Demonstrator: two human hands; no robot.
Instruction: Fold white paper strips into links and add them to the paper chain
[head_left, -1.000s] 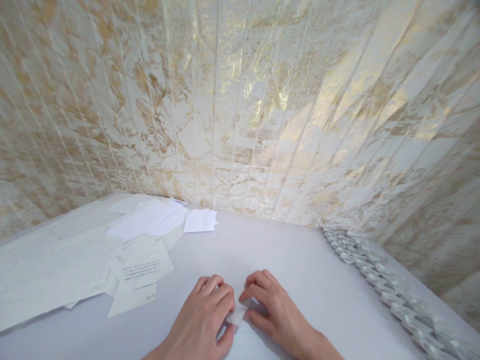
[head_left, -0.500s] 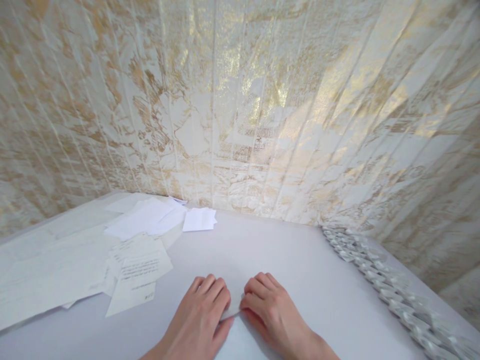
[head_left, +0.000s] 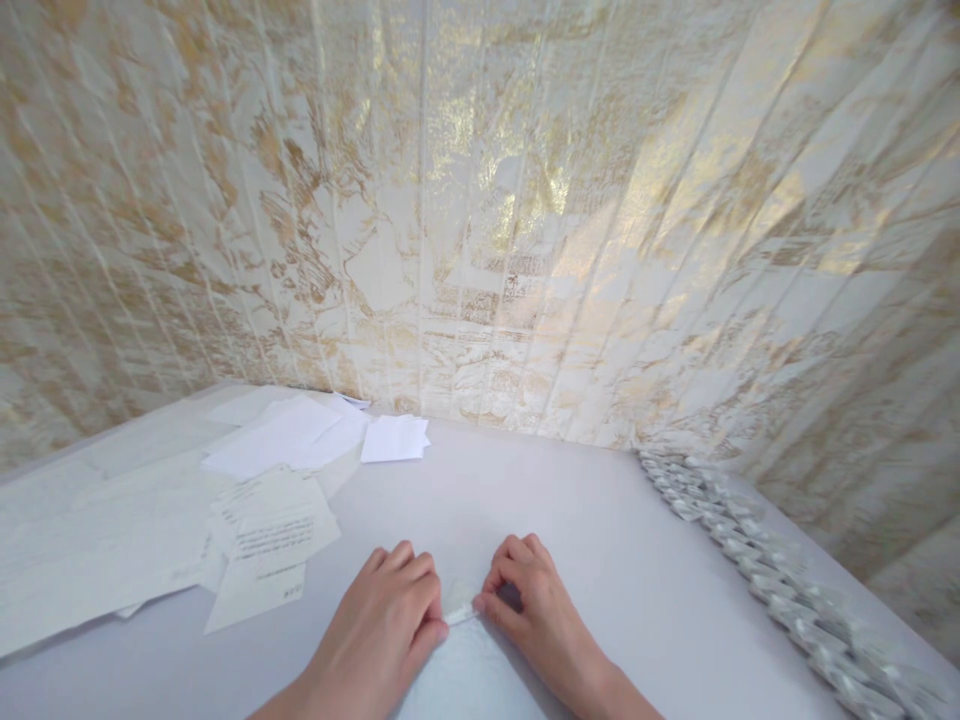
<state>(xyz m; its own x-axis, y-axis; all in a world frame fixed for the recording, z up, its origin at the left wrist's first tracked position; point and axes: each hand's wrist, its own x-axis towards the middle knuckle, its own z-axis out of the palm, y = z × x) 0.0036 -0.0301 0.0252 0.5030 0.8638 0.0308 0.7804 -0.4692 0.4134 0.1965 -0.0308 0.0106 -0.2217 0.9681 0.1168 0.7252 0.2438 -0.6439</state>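
A thin pale sheet [head_left: 465,680], perhaps paper, lies on the table in front of me and runs out of the bottom of the view. Its far end is narrow, with a whitish folded or rolled edge [head_left: 459,612] between my hands. My left hand [head_left: 386,615] has its thumb and fingers closed on the left end of that edge. At the right end, my right hand [head_left: 536,610] pinches the edge between thumb and forefinger, its other fingers curled. The fingers hide both ends of the fold.
Loose papers [head_left: 97,540] cover the table's left side, with a printed sheet [head_left: 266,550] among them. Small white paper squares [head_left: 394,438] lie near the back edge. A long chain of folded grey-white pieces [head_left: 780,585] runs along the right. Behind the table hangs a gold-patterned curtain [head_left: 480,220].
My hands have moved slightly apart, the left one leftward. More of the folded edge shows between them, and the right thumb and forefinger now form a clearer pinch.
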